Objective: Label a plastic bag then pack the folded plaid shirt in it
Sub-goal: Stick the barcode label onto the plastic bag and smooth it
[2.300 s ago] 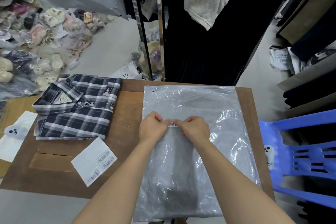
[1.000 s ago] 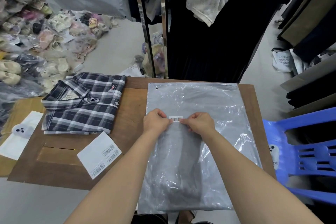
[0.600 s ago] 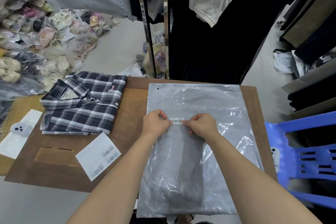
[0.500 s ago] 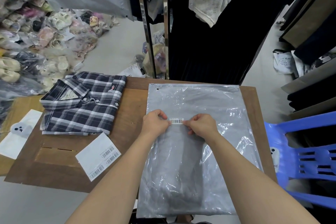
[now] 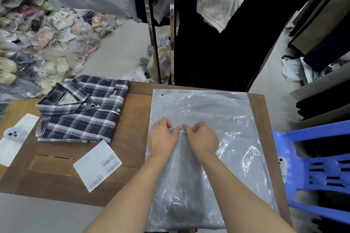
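Nearest, a sheet of barcode stickers lies on the wooden table. Right of it the plastic bag lies flat; the left hand and right hand, fingers curled, press a small label, seemingly a barcode, onto it. Farther left sits the folded plaid shirt.

I see the plastic bag lying flat on the right half of the worktop, grey-translucent and glossy, its sealed strip at the far edge. A small barcode label sits near its middle (mostly covered, so I can read nothing on it). The folded plaid shirt, navy and white, collar up, lies on the left, apart from the bag.
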